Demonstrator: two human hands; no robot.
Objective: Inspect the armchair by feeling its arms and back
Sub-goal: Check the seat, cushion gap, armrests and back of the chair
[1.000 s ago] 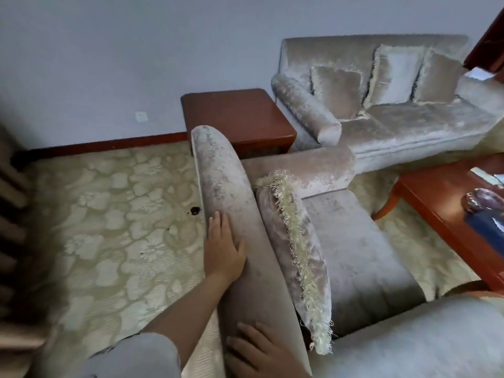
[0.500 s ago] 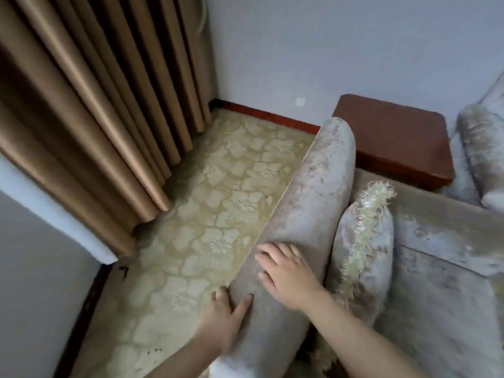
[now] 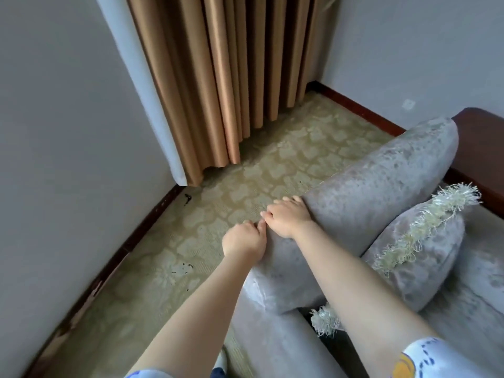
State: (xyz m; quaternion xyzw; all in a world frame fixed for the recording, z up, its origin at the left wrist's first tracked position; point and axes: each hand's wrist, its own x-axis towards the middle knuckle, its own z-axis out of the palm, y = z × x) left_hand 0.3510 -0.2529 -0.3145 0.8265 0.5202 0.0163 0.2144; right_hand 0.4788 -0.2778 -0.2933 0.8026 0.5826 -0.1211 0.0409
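The grey velvet armchair (image 3: 368, 192) fills the lower right, its padded back running diagonally from the bottom centre up to the right. My left hand (image 3: 244, 240) lies against the rear face of the back, fingers curled down over it. Just above it, my right hand (image 3: 286, 214) reaches across the top of the back and hooks over the rear edge, fingertips hidden behind the padding. The two hands nearly touch. A fringed grey cushion (image 3: 417, 249) leans against the front of the back, beside my right forearm.
Tan curtains (image 3: 218, 77) hang in the corner behind the chair, over patterned beige carpet (image 3: 245, 186). A grey wall (image 3: 68, 159) with dark skirting closes the left side. A dark wooden side table (image 3: 480, 148) stands past the chair at the right edge.
My view has swung further left toward the curtain corner. My right hand slid from the top of the back over its rear edge, and my left hand moved up beside it.
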